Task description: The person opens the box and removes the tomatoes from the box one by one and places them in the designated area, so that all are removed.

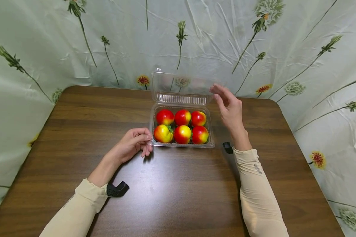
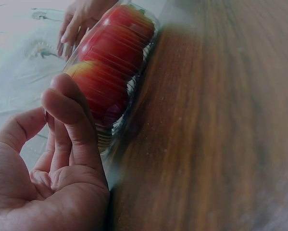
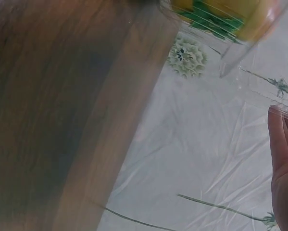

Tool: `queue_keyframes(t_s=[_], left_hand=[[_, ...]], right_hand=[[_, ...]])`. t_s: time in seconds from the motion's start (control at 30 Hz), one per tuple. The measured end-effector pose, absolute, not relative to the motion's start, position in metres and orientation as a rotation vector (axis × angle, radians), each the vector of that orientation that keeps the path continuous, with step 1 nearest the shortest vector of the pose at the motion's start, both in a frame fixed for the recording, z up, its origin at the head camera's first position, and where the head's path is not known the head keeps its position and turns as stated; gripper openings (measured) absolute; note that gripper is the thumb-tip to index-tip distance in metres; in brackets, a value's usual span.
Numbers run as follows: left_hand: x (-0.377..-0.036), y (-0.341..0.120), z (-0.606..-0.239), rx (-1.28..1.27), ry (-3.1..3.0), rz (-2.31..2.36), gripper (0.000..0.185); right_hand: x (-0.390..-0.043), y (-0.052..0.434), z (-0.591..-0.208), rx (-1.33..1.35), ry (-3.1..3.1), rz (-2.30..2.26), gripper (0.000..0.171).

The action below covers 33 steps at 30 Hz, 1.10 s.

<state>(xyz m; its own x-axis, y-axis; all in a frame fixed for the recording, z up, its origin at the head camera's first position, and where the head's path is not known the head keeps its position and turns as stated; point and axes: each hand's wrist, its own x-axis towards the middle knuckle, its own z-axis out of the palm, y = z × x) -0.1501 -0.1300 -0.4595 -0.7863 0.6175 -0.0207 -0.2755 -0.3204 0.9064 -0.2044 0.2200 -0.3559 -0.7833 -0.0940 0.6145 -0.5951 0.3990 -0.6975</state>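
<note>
A clear plastic clamshell container sits at the middle of the wooden table, holding several red-and-yellow fruits in two rows. Its lid stands open at the back. My left hand holds the front left corner with curled fingers. In the left wrist view, the fingers lie against the container wall. My right hand is raised at the lid's right edge, fingers nearly straight and touching it. In the right wrist view, the fingertips are just below the lid's edge.
The brown table has rounded far corners. A floral cloth hangs behind it and to both sides. Black camera mounts sit at my left wrist and right wrist.
</note>
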Motion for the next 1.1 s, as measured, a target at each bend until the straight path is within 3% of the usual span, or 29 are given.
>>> queue_keyframes(t_s=[0.4, 1.1], left_hand=[[-0.149, -0.130, -0.458, 0.411, 1.379, 2.117, 0.016], [-0.151, -0.131, -0.460, 0.426, 1.389, 2.119, 0.017]], right_hand=[[-0.212, 0.225, -0.369, 0.514, -2.171, 1.491, 0.017], [-0.217, 0.222, -0.380, 0.356, -2.336, 1.500, 0.024]])
